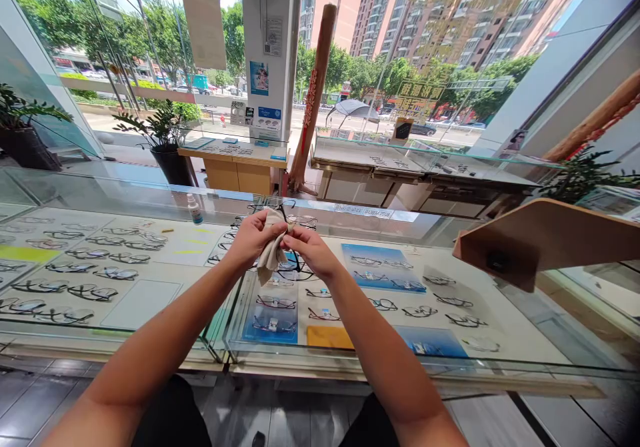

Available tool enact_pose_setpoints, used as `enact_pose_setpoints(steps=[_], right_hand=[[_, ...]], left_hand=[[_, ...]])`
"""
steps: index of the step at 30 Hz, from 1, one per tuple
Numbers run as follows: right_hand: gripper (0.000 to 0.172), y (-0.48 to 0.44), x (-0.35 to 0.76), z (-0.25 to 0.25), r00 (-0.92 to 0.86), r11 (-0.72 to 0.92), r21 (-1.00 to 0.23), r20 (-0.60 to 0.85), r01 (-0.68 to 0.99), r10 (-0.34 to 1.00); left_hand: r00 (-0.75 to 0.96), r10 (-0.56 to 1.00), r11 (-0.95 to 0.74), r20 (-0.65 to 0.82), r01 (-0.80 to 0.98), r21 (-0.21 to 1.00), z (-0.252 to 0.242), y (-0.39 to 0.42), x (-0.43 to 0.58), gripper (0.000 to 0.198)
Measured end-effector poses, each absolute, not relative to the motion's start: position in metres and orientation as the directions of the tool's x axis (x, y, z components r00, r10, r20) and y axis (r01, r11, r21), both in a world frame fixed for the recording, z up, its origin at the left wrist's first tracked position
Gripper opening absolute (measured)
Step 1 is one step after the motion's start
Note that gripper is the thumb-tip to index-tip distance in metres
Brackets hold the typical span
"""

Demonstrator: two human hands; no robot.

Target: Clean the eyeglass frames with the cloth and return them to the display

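Note:
Both hands meet in front of me, above a glass display case (320, 360). My left hand (250, 237) is closed on a beige cloth (271, 260), which hangs down in folds below the fingers. Pressed close beside it, my right hand (309, 248) pinches a pair of dark-framed eyeglasses (296, 265). Part of the frame sticks up above the cloth and part hangs below the fingers. The cloth wraps around some of the eyeglasses, so the lenses are mostly hidden.
A small bottle (195, 210) stands on the glass top to the left. Rows of eyeglasses (93, 291) lie inside the case. At the right, a brown wooden panel (545, 240) rises over the counter. Beyond are a wooden cabinet (240, 173) and a potted plant (170, 147).

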State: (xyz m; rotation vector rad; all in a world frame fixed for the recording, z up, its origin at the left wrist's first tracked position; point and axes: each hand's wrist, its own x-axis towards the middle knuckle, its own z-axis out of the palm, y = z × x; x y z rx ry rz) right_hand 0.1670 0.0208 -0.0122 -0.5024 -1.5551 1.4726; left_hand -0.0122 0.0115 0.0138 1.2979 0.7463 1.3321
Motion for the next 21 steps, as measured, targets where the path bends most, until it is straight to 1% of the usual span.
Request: enact_pose_setpoints(steps=[4,8,13,21], right_hand=[[0.049,0.018,0.164,-0.012,-0.531,0.196,-0.942,0.317,-0.273,0.786],[0.048,0.017,0.162,-0.012,-0.556,0.190,-0.944,0.314,-0.270,0.770],[0.046,0.020,0.166,-0.012,-0.545,0.173,-0.946,0.301,-0.274,0.783],[0.037,0.023,0.171,-0.009,-0.486,0.188,-0.945,0.301,-0.269,0.821]], left_hand=[[0.111,0.947,-0.272,0.302,-0.225,0.936,0.014,0.011,-0.010,0.064],[0.082,0.956,-0.255,0.281,-0.239,0.937,0.014,0.010,-0.010,0.069],[0.175,0.952,-0.200,0.252,-0.272,0.941,0.014,0.014,-0.015,0.065],[0.290,0.909,-0.213,0.300,-0.297,0.931,0.017,0.021,-0.026,0.059]])
